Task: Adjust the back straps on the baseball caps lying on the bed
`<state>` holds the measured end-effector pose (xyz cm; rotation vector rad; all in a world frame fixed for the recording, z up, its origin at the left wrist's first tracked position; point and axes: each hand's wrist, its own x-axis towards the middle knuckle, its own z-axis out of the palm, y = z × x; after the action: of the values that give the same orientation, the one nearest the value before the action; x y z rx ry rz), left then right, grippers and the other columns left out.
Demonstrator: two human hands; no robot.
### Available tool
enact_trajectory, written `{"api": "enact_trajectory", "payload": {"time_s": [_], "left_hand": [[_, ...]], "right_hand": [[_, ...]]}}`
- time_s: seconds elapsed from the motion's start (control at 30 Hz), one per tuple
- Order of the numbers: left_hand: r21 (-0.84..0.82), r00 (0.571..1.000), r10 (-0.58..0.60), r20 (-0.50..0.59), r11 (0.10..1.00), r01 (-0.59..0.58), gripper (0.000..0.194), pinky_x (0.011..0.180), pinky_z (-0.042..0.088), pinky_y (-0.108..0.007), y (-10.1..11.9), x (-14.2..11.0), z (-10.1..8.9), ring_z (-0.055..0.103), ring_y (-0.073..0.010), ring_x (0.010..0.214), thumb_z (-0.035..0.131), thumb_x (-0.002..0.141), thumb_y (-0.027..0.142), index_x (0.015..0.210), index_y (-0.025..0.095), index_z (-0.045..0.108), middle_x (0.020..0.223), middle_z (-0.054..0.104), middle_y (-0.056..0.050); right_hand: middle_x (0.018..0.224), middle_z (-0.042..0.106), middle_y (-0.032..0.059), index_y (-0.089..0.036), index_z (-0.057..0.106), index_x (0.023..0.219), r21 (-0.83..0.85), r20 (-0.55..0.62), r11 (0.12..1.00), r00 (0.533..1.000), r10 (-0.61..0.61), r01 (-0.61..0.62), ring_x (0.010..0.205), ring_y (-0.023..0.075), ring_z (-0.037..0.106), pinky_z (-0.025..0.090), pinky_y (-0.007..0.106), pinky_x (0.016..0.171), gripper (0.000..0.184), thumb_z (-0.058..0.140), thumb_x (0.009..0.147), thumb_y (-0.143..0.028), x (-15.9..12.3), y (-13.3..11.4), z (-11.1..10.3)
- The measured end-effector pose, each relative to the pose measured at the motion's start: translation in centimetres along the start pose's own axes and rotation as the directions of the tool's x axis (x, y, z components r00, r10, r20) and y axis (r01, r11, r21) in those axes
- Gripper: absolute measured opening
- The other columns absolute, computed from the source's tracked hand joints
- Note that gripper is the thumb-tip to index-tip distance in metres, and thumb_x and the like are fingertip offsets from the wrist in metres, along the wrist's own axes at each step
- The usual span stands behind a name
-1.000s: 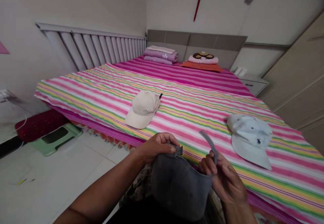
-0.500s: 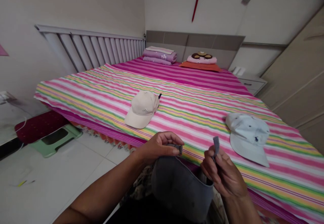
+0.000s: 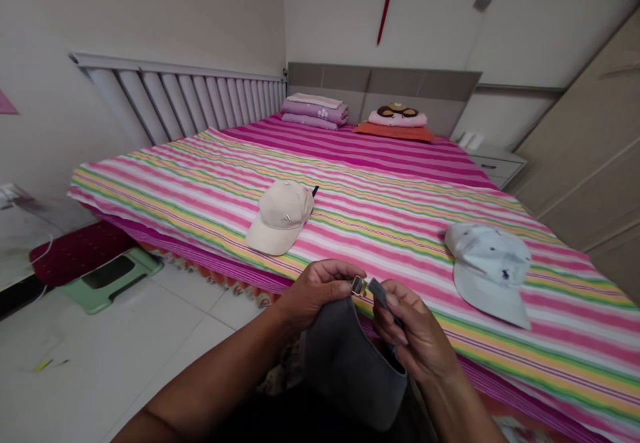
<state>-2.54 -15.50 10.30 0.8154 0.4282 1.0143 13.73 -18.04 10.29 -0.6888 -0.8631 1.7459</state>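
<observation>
A dark grey cap (image 3: 353, 363) hangs between my hands, its back opening toward the bed. My left hand (image 3: 320, 291) pinches the end of the cap that carries a gold-coloured metal buckle (image 3: 358, 286). Between the thumb and fingers of my right hand (image 3: 415, 329) is the cap's grey strap (image 3: 379, 291), its free tip pointing at the buckle. Tip and buckle are very close; whether they touch I cannot tell. Beyond my hands, a beige cap (image 3: 283, 213) and a light blue cap (image 3: 493, 269) lie on the bed.
The bed has a striped sheet (image 3: 200, 183), with folded purple bedding (image 3: 315, 111) and a pink bear-faced bundle (image 3: 399, 116) by the headboard (image 3: 420, 86). A green stool (image 3: 117, 279) stands on the tiled floor at left. A white nightstand (image 3: 500, 163) is at far right.
My right hand has moved left with the strap, bringing its tip from well apart to right beside the buckle. The buckle has turned into view. My left hand has barely moved.
</observation>
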Motion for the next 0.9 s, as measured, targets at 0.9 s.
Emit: {"api": "enact_trajectory", "payload": {"time_s": [0.9], "left_hand": [[-0.178,0.995,-0.037,-0.091,0.984,0.020,0.031,0.064,0.044,-0.019,-2.5,0.7,-0.6,0.061,-0.0082,0.062,0.078,0.057,0.025,0.086,0.018,0.071,0.075,0.069,-0.003]], "right_hand": [[0.040,0.036,-0.0097,-0.017,0.055,0.062,0.057,-0.042,0.998,0.998,0.038,-0.035,0.032,0.0004,0.022,0.019,0.012,0.033,0.024,0.073,0.064,-0.032,1.5,2.2,0.4]]}}
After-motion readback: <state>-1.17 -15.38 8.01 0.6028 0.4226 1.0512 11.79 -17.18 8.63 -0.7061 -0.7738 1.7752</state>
